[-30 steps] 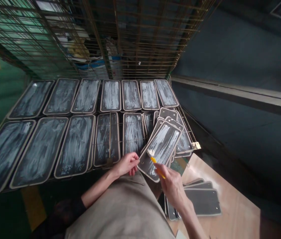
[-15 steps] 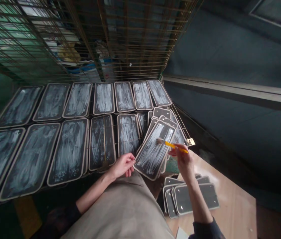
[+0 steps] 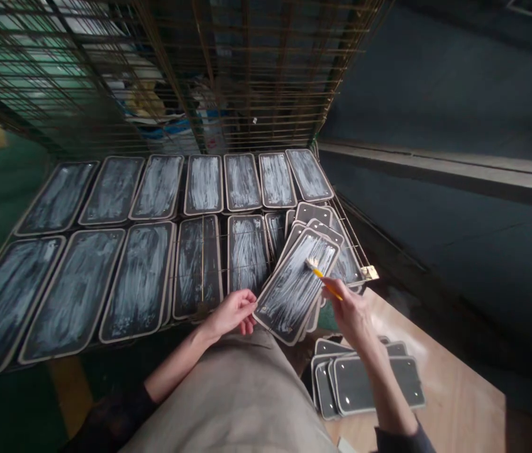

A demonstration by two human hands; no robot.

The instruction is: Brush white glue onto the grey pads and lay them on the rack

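Observation:
A dark rectangular panel with a pale rim and white streaks lies tilted on top of a stack of similar panels. At its lower left corner, my left hand pinches the edge between thumb and fingers. My right hand is closed around a yellow-handled brush, whose pale bristles touch the panel's upper middle. Beneath, the other stacked panels are partly covered by the top one.
Two rows of white-streaked panels lie on a wire rack. Plain dark panels are piled on a wooden board at lower right. Wire grids rise behind, and a dark wall stands right.
The brush has moved slightly up the panel and its handle now slopes more steeply, with my right hand shifted lower. My left hand keeps its place at the corner. The view has turned slightly.

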